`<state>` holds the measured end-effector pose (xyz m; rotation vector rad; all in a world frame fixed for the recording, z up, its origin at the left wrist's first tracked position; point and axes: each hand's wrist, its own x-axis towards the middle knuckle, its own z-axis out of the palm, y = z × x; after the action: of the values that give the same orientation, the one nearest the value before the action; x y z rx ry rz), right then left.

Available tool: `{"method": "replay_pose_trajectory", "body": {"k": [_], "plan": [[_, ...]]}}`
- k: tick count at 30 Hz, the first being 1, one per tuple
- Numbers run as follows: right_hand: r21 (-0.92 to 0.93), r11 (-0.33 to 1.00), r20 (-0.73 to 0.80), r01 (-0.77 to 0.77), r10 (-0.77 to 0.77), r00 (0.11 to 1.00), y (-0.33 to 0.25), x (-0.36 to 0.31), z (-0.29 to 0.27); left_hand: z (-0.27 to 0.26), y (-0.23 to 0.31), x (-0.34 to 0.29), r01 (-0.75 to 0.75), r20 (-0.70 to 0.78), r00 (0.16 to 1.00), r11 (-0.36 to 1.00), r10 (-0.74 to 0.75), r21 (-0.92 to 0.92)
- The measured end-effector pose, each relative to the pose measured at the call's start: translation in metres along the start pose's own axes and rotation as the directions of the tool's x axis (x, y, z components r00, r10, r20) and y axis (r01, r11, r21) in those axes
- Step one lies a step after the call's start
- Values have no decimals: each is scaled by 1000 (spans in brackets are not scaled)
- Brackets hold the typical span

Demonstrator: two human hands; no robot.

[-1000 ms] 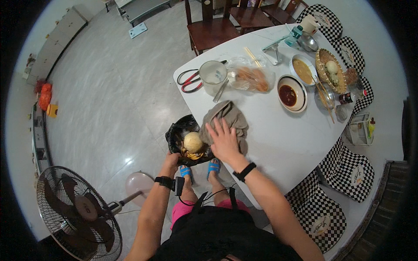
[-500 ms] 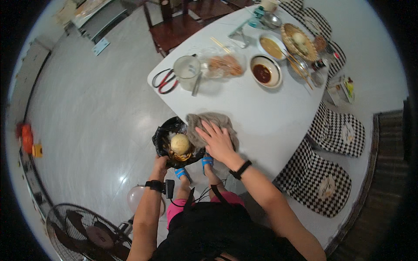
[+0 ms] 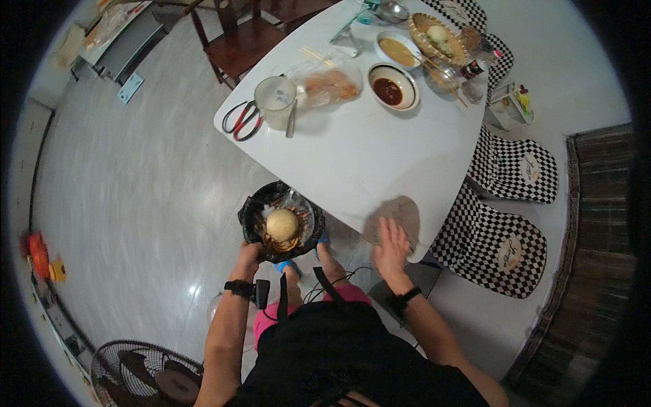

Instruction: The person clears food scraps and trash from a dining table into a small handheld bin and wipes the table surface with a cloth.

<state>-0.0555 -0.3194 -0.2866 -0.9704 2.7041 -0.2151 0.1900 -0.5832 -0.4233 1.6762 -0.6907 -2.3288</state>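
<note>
A small bin lined with a black plastic bag [image 3: 248, 218] is at the table's near left edge. My left hand [image 3: 252, 254] grips its rim on the near left side. Inside the bin lie a round pale yellow thing [image 3: 282, 224], which may be a fruit, and curled yellow-brown scraps below it. On the near corner of the white table [image 3: 325, 163], a grey-brown cloth [image 3: 400, 211] is spread out. My right hand [image 3: 392, 248] rests on the cloth's near part, its fingers stretched out and slightly apart.
Red-handled scissors [image 3: 242, 121], a clear pitcher [image 3: 274, 98], a bag of brown food [image 3: 330, 87] and a bowl of dark sauce [image 3: 388, 91] stand farther up the table. Checkered chairs [image 3: 498, 237] line its right side. A fan [image 3: 146, 373] stands at lower left.
My right hand has swept the cloth right and nearer, from beside the bin to the table's near corner. The cloth lies flatter. My left hand still holds the bin.
</note>
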Motion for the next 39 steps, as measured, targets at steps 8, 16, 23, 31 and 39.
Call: {"method": "replay_pose_trajectory", "body": {"k": [8, 16, 23, 31, 39], "plan": [[-99, 936, 34, 337, -335, 941, -61, 183, -14, 4, 9, -17, 22, -92, 996, 998, -16, 66], [301, 741, -117, 600, -595, 795, -127, 164, 13, -23, -15, 8, 45, -160, 985, 989, -68, -144], [573, 626, 550, -529, 186, 814, -95, 138, 200, -45, -45, 44, 43, -224, 972, 991, -70, -123], [451, 286, 774, -846, 347, 530, -111, 192, 294, -77, -119, 138, -7, -241, 970, 989, -29, -149], [675, 682, 421, -281, -43, 906, -96, 152, 358, -99, -202, 240, -45, -392, 920, 990, -12, -135]]}}
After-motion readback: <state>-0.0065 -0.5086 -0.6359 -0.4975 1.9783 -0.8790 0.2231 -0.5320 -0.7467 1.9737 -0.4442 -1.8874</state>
